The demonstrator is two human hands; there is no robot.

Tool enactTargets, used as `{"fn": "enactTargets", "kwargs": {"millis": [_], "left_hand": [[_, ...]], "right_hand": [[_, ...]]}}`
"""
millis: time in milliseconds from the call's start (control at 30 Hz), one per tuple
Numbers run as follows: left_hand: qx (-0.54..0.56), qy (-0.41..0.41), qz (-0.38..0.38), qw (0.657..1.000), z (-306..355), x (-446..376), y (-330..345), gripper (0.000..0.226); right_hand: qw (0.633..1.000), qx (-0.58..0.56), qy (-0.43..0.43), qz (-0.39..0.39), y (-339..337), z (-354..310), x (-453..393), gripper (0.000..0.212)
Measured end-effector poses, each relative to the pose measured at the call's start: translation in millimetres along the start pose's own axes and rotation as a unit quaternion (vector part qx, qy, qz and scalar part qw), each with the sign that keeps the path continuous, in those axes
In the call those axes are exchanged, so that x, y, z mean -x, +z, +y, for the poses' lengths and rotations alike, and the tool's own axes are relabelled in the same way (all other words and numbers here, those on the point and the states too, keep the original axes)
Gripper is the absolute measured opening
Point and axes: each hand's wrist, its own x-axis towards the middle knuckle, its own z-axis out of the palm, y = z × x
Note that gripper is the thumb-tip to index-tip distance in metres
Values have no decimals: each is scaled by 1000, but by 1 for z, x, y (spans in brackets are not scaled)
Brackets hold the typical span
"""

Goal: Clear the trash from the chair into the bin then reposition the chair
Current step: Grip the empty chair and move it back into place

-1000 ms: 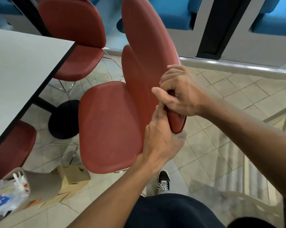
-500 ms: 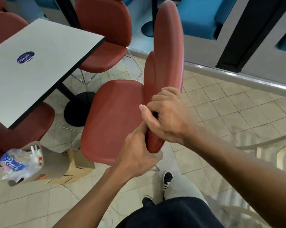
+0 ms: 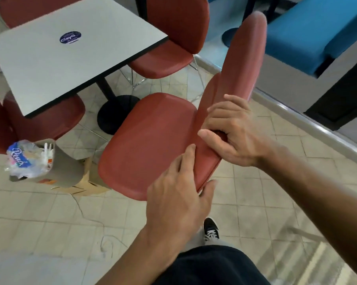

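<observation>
A red chair (image 3: 153, 138) stands in front of me with a bare seat and its backrest edge-on toward me. My right hand (image 3: 233, 132) grips the lower part of the backrest, fingers curled over its edge. My left hand (image 3: 179, 202) clasps the near bottom corner of the backrest, thumb under the edge and fingers on the inner face. At the left, a grey bin (image 3: 58, 163) lies tilted on the floor, its mouth stuffed with a crumpled plastic wrapper (image 3: 21, 159).
A grey table (image 3: 50, 58) on a black pedestal stands to the left, with other red chairs (image 3: 173, 38) around it. Flattened cardboard (image 3: 87, 182) lies beside the bin. A blue bench (image 3: 309, 33) and a raised ledge run along the right. My shoe (image 3: 211, 229) is below the chair.
The chair has swung round and moved closer to the table. My left hand has loosened from a tight grip to a looser clasp at the backrest's corner. The view has shifted right.
</observation>
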Motion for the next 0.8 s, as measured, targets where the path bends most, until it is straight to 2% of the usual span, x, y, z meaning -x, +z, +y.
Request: {"fn": "enactTargets", "kwargs": {"millis": [133, 300, 533, 800], "left_hand": [[-63, 22, 28, 997, -8, -7, 2, 71], [-34, 35, 50, 998, -18, -7, 0, 71], [22, 18, -1, 1000, -37, 7, -15, 72], [23, -22, -37, 999, -64, 36, -44, 75]], "right_hand": [[999, 5, -10, 40, 9, 2, -3, 53], [997, -7, -1, 80, 18, 0, -7, 54], [994, 5, 7, 107, 28, -25, -7, 53], [992, 8, 44, 119, 40, -80, 6, 53]]}}
